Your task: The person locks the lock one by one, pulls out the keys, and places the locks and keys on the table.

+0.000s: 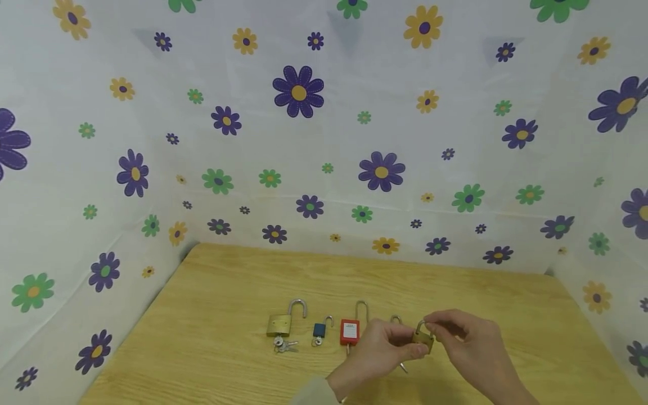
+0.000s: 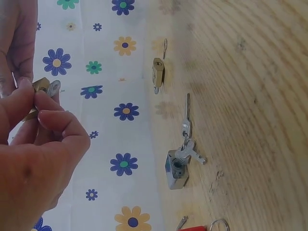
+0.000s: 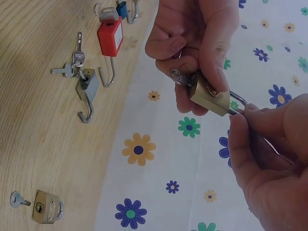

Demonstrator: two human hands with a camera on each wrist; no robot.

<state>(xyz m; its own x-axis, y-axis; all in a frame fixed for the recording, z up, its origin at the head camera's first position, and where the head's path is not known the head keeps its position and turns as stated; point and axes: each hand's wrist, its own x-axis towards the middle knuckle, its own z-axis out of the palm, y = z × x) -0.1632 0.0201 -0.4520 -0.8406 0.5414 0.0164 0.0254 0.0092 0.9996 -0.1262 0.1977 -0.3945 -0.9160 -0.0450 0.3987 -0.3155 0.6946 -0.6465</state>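
A small brass padlock is held up over the table between both hands. My left hand grips its body, thumb on the front face. A silver key sticks out of the keyhole at its base, close to the left fingers. My right hand pinches the steel shackle between thumb and forefinger, hiding its curved end. Beyond the hands, a second brass padlock lies on the table with a key beside it.
On the wooden table a row of open padlocks runs leftward: a silver one with keys, a red one, a small blue one and a large brass one with keys. A flowered cloth surrounds the table's back and sides.
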